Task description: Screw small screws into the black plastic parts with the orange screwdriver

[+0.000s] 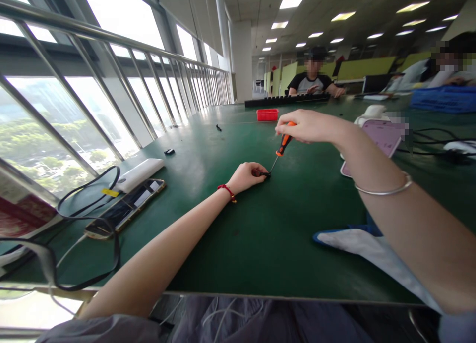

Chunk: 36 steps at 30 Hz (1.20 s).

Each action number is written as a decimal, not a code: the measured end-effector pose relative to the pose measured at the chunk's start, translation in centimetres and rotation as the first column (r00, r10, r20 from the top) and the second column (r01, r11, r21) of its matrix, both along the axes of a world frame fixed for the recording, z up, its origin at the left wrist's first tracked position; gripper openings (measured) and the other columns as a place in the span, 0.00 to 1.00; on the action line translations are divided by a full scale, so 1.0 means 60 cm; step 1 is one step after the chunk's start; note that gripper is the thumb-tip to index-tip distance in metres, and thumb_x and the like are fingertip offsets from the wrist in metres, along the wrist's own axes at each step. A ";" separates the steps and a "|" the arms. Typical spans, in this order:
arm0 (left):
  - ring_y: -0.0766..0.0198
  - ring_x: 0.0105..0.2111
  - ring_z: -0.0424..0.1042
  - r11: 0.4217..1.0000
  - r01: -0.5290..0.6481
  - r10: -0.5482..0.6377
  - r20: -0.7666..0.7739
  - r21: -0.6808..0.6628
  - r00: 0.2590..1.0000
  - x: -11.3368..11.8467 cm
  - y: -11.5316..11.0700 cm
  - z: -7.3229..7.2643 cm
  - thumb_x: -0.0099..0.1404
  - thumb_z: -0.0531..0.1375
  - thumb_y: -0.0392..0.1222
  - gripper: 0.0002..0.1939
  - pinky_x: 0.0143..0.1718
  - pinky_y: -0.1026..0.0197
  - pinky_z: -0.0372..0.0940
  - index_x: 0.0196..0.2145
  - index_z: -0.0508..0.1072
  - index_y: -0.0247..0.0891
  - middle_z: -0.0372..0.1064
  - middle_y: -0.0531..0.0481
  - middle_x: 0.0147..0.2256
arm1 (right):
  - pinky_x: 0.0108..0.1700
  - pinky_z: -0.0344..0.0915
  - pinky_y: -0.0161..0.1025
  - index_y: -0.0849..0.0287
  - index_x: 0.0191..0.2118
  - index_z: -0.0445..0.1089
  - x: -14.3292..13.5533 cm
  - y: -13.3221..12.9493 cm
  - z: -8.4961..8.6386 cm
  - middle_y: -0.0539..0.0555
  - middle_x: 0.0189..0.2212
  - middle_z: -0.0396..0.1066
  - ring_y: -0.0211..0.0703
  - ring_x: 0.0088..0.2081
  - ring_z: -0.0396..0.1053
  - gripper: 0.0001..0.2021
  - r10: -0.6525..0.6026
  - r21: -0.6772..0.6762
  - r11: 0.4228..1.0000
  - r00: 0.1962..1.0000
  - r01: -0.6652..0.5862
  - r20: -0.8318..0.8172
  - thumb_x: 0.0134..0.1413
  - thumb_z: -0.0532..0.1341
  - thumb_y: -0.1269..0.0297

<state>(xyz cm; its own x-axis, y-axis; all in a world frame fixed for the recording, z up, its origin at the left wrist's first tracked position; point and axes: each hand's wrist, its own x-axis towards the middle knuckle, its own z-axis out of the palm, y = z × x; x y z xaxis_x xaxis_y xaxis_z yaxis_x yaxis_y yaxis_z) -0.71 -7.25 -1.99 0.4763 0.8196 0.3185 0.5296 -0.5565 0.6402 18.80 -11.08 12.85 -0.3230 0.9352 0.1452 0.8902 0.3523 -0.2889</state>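
Note:
My left hand (246, 177) rests on the green tabletop (238, 254), its fingers closed on a small black part (265, 174) whose exact kind I cannot make out. Above and to the right, my right hand (310, 126) grips the orange and black handle of a screwdriver (284, 141). The screwdriver slants down to the left, and its metal tip meets or nearly meets the black part at my left fingertips. My fingers partly hide both the handle's top and the small part.
A red box (267, 115) stands beyond my hands. Small black pieces (218, 128) lie farther left. A phone (126, 209), a white power bank (139, 174) and cables are at left. On the right are a propped pink-screened phone (383, 137) and white cloth (349, 241). People sit opposite.

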 end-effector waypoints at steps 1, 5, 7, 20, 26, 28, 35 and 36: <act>0.68 0.26 0.69 1.000 -0.001 0.001 -0.001 -0.001 1.000 0.000 0.000 0.000 0.54 0.60 0.39 0.11 0.29 0.68 0.64 0.34 0.78 0.33 0.74 0.49 0.28 | 0.26 0.53 0.37 0.55 0.41 0.65 0.001 0.001 0.000 0.50 0.25 0.65 0.36 0.22 0.60 0.13 0.010 0.006 1.000 1.000 -0.010 -0.004 0.55 0.55 0.54; 0.68 0.27 0.69 1.000 0.002 -0.002 0.002 0.002 1.000 0.000 -0.001 0.001 0.54 0.60 0.39 0.11 0.29 0.68 0.64 0.34 0.78 0.34 0.74 0.49 0.28 | 0.27 0.55 0.36 0.55 0.41 0.63 0.001 -0.001 0.002 0.50 0.27 0.67 0.37 0.23 0.63 0.14 0.029 -0.022 0.999 1.000 -0.029 0.001 0.51 0.60 0.55; 0.68 0.27 0.69 1.000 0.003 -0.003 0.003 -0.001 1.000 0.000 -0.002 0.002 0.54 0.61 0.40 0.11 0.29 0.68 0.64 0.34 0.78 0.34 0.74 0.49 0.28 | 0.27 0.54 0.36 0.56 0.38 0.64 0.000 -0.003 0.003 0.50 0.23 0.64 0.37 0.22 0.61 0.14 0.020 -0.056 0.998 1.000 -0.019 0.015 0.55 0.55 0.51; 0.68 0.27 0.69 1.000 0.009 -0.009 0.006 0.003 1.000 -0.002 0.002 -0.002 0.54 0.61 0.40 0.11 0.29 0.68 0.64 0.35 0.78 0.34 0.73 0.49 0.28 | 0.26 0.55 0.36 0.57 0.38 0.66 0.000 -0.007 0.007 0.47 0.17 0.59 0.35 0.18 0.57 0.17 0.061 -0.121 0.991 0.998 -0.064 -0.030 0.61 0.48 0.50; 0.68 0.26 0.68 1.000 0.006 -0.006 0.009 -0.005 1.000 -0.001 0.001 -0.001 0.54 0.61 0.40 0.11 0.28 0.68 0.64 0.34 0.78 0.34 0.73 0.50 0.28 | 0.29 0.57 0.35 0.56 0.41 0.64 0.001 -0.007 0.005 0.49 0.26 0.67 0.36 0.24 0.63 0.12 0.083 -0.049 0.995 0.996 -0.085 -0.042 0.53 0.59 0.56; 0.68 0.26 0.68 1.000 0.009 -0.009 0.014 -0.007 1.000 -0.001 0.000 0.000 0.54 0.61 0.40 0.11 0.28 0.68 0.64 0.34 0.78 0.34 0.73 0.49 0.28 | 0.28 0.56 0.36 0.56 0.39 0.64 0.001 -0.006 0.004 0.49 0.24 0.65 0.36 0.23 0.62 0.14 0.074 -0.063 0.995 0.997 -0.076 -0.038 0.54 0.57 0.52; 0.67 0.27 0.70 0.999 0.034 -0.032 0.044 -0.037 0.999 -0.003 0.000 0.001 0.54 0.61 0.40 0.11 0.30 0.67 0.65 0.34 0.78 0.33 0.74 0.49 0.28 | 0.29 0.56 0.36 0.56 0.41 0.65 0.001 -0.005 0.005 0.49 0.23 0.65 0.37 0.23 0.63 0.11 0.099 -0.060 0.993 0.994 -0.102 -0.052 0.56 0.56 0.55; 0.67 0.27 0.70 0.998 0.040 -0.038 0.051 -0.046 0.998 -0.004 0.001 0.001 0.54 0.61 0.40 0.11 0.30 0.67 0.65 0.34 0.78 0.33 0.74 0.48 0.29 | 0.30 0.56 0.36 0.55 0.41 0.65 0.002 -0.005 0.005 0.49 0.24 0.66 0.38 0.24 0.63 0.12 0.102 -0.053 0.993 0.994 -0.104 -0.048 0.54 0.58 0.55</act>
<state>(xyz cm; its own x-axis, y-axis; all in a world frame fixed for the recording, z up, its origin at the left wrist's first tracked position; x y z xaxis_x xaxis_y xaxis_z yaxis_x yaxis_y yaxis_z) -0.92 -7.21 -1.94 0.4924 0.8154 0.3045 0.4745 -0.5447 0.6915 18.89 -11.40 13.16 -0.4122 0.9044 0.1105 0.8358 0.4236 -0.3494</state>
